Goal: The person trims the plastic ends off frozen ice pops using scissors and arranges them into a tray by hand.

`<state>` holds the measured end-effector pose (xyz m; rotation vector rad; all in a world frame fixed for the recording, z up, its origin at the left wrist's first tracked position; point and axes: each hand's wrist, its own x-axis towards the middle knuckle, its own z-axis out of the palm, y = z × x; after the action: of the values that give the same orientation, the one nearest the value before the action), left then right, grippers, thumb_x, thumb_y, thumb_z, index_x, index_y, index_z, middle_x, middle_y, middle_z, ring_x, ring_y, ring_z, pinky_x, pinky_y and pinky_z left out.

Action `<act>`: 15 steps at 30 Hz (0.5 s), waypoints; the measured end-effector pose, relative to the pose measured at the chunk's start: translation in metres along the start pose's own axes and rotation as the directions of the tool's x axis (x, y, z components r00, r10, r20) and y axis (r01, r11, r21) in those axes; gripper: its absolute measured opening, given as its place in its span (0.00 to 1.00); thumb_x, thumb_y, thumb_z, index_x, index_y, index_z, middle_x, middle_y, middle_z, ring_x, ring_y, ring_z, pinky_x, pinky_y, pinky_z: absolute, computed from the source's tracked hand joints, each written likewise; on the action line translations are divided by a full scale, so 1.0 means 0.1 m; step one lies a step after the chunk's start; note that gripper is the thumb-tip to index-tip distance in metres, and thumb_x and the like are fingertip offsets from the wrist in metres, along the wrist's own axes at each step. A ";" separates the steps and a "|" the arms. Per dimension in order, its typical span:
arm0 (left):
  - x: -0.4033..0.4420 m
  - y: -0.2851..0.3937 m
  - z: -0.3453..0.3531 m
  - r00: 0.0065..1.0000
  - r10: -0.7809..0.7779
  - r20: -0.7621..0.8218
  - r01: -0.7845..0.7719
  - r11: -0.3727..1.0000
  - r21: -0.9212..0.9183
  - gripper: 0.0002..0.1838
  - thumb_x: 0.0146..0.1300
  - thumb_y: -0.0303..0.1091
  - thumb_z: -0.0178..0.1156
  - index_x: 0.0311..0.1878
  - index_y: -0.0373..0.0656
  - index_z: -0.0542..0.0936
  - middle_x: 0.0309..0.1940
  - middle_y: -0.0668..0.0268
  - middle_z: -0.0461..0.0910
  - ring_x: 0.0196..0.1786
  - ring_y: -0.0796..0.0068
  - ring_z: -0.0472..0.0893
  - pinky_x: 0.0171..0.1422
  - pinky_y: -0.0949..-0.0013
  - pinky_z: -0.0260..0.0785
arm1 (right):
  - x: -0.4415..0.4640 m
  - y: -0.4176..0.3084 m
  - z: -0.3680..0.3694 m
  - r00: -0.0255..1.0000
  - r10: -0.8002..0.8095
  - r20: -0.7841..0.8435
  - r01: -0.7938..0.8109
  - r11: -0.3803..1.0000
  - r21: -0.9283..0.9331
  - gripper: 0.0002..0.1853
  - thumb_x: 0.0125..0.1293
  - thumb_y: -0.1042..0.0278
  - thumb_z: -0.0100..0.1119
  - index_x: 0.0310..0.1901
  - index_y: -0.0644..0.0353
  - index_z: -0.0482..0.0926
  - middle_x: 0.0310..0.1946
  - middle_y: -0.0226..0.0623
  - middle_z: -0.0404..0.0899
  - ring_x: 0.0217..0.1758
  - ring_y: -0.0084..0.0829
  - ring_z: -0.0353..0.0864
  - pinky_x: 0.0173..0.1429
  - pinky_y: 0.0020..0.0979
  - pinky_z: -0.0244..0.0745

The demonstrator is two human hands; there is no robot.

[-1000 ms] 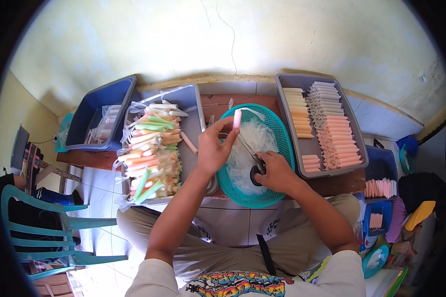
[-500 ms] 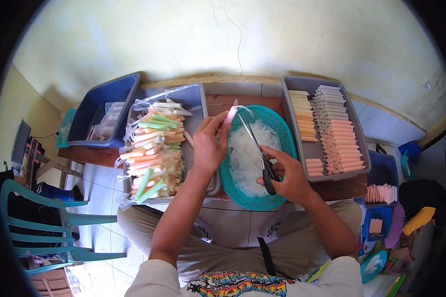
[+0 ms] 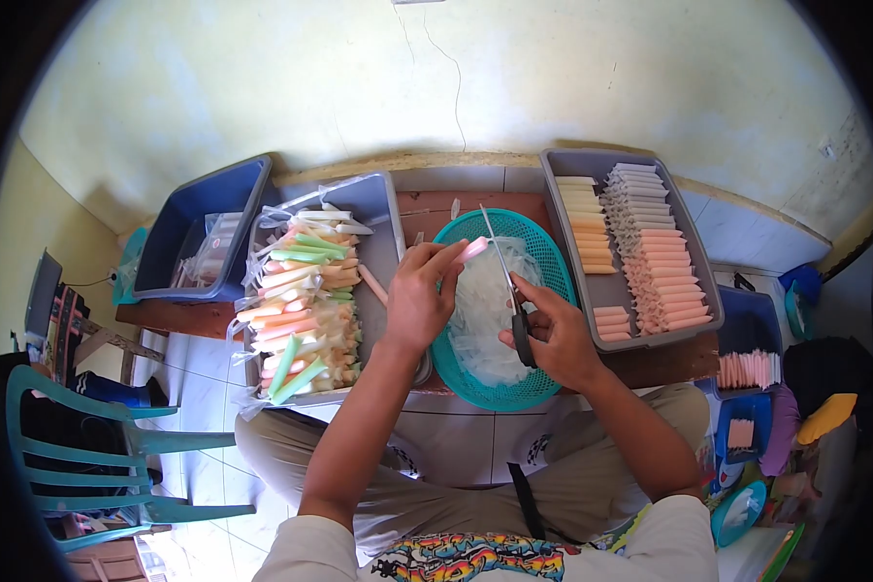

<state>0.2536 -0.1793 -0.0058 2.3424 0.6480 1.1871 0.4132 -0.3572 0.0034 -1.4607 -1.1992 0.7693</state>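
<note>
My left hand (image 3: 422,296) pinches a pink plastic-wrapped ice pop (image 3: 472,249) between thumb and fingers, its free end tilted up to the right. In my right hand (image 3: 553,325) is a pair of black-handled scissors (image 3: 502,254), blades pointing up and away from me, just right of the ice pop's end. Both hands are over a turquoise mesh basket (image 3: 443,364) holding a heap of clear plastic scraps (image 3: 490,310). Left of the basket, a grey tray (image 3: 386,218) carries a pile of pink, white, orange and green ice pops (image 3: 296,291) with loose plastic tails.
Neat rows of ice pops (image 3: 664,267) fill part of a grey tray (image 3: 713,310) on the right. A dark blue bin (image 3: 155,257) with plastic packs stands at far left. A green plastic chair (image 3: 78,451) is at lower left; blue containers (image 3: 747,330) sit at right.
The ice pop has tipped from nearly upright toward the right, and the clear strip at its end no longer shows. The scissors have turned more upright, their tip moving right and up.
</note>
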 end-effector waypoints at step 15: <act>-0.02 0.02 -0.02 0.998 0.049 0.036 -0.053 0.993 0.109 0.17 0.67 0.24 0.69 0.59 0.46 0.90 0.44 0.61 0.86 0.47 0.54 0.85 0.54 0.53 0.78 | 0.00 0.10 0.06 0.999 0.025 -0.036 -0.026 0.999 -0.041 0.46 0.65 0.62 0.83 0.81 0.62 0.69 0.54 0.42 0.80 0.42 0.25 0.88 0.43 0.29 0.85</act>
<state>0.2516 -0.1819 -0.0045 2.4787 0.6615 1.1589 0.4106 -0.3548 -0.0080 -1.5197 -1.1779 0.7373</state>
